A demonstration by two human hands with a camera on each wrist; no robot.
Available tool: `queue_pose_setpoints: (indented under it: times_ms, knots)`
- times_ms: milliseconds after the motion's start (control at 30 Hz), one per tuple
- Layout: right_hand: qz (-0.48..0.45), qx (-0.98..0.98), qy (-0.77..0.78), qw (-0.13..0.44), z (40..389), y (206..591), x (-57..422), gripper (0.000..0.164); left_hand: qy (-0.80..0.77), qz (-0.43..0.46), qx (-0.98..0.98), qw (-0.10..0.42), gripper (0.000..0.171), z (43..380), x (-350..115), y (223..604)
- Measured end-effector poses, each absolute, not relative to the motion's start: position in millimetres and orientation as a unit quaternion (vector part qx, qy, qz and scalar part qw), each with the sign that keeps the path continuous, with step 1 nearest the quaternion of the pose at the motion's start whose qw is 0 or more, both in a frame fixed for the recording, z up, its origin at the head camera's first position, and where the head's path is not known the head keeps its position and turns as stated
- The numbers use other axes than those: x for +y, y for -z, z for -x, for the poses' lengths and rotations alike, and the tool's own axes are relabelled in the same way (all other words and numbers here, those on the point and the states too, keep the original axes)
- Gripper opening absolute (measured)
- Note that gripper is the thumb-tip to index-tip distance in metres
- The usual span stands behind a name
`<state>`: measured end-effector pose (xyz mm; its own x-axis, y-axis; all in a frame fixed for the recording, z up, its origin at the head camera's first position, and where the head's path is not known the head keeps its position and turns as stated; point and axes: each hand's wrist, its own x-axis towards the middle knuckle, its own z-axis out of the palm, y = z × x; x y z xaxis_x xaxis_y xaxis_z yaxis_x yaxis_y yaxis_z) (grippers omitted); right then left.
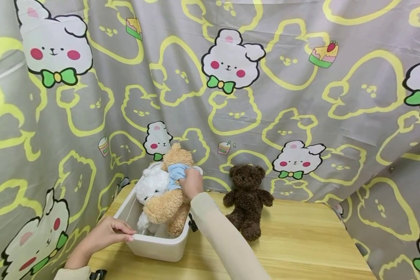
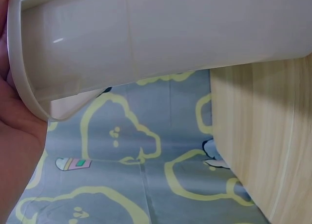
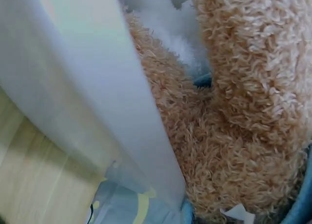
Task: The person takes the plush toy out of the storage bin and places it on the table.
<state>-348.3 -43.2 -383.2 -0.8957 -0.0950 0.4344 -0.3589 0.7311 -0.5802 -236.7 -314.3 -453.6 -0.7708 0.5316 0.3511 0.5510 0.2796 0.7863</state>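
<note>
A white plastic bin point(image 1: 157, 245) stands on the wooden table, and my left hand point(image 1: 106, 235) pinches its near left corner rim. In the left wrist view that hand point(image 2: 19, 131) lies along the bin's edge point(image 2: 24, 82). My right hand point(image 1: 192, 183) grips a light brown teddy bear point(image 1: 163, 206) by its blue shirt. This bear lies tilted in the bin, its legs toward me. Its curly fur point(image 3: 263, 63) fills much of the right wrist view, beside the bin wall. A white plush toy point(image 1: 152, 186) is in the bin to its left, partly covered.
A dark brown teddy bear point(image 1: 247, 202) is on the table point(image 1: 308, 237), right of the bin. Behind and at both sides hangs a grey curtain point(image 1: 182, 23) printed with rabbits and yellow outlines.
</note>
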Motion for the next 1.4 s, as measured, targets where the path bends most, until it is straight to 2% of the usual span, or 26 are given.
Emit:
queue_pose_setpoints:
  times_ms: [300, 667, 867, 1067, 1300, 1400]
  knots:
    - [-0.159, -0.851, -0.456, 0.205, 350.3, 380.7, -25.3, 0.053, 0.499, 0.329, -0.802, -0.001, 0.013, 237.5, -316.9, 452.0]
    - [-0.129, -0.86, -0.488, 0.073, 354.6, 375.5, -19.9, 0.046, 0.498, 0.328, -0.802, 0.007, 0.014, 239.2, -319.6, 455.0]
    - [-0.125, -0.872, -0.473, 0.032, 354.5, 370.6, -27.7, 0.053, 0.497, 0.335, -0.8, 0.007, 0.014, 240.1, -319.7, 453.3]
    - [-0.112, -0.894, -0.433, 0.024, 354.4, 363.8, -39.9, 0.045, 0.497, 0.326, -0.804, -0.005, 0.013, 237.1, -319.6, 450.7]
    - [-0.043, -0.919, -0.392, 0.018, 353.0, 358.1, -54.9, 0.059, 0.505, 0.322, -0.801, -0.011, 0.013, 236.5, -315.5, 452.7]
    - [-0.024, -0.927, -0.372, 0.026, 353.9, 359.2, -58.4, 0.057, 0.503, 0.325, -0.801, -0.006, 0.012, 236.6, -314.6, 454.1]
